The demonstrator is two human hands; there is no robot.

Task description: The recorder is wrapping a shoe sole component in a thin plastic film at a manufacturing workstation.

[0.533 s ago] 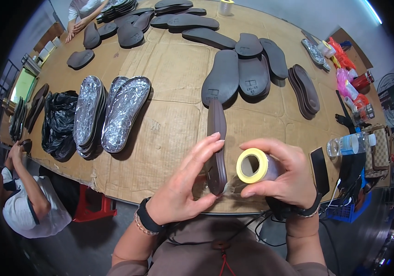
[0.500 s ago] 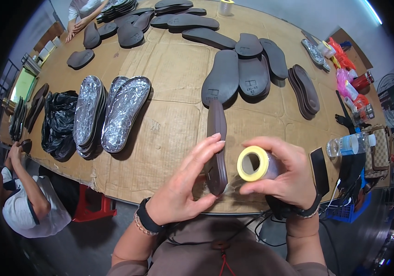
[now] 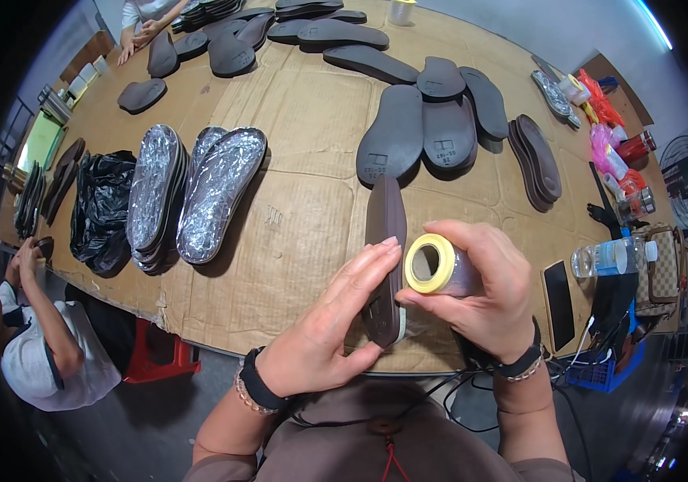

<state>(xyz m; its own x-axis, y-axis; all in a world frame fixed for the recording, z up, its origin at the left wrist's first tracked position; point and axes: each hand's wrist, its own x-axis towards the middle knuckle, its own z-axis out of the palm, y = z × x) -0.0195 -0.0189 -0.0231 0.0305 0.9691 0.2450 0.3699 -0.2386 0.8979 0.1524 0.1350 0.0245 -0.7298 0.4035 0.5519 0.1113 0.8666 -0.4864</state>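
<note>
brown sole (image 3: 387,213) | part hidden: left hand (image 3: 316,333) | roll (image 3: 456,273) | end hidden: right hand (image 3: 490,293)

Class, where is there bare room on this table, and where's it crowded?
Bare cardboard spreads between the shiny soles and left hand; another patch, between the right hand and brown sole stack. Dark soles crowd much of the far side; bags and a bottle, the right.

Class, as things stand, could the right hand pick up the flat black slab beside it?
Probably not straight away: the right hand is gripping the yellow-rimmed roll, though the flat black slab lies uncovered to that hand's right, with the way seemingly free.
</note>
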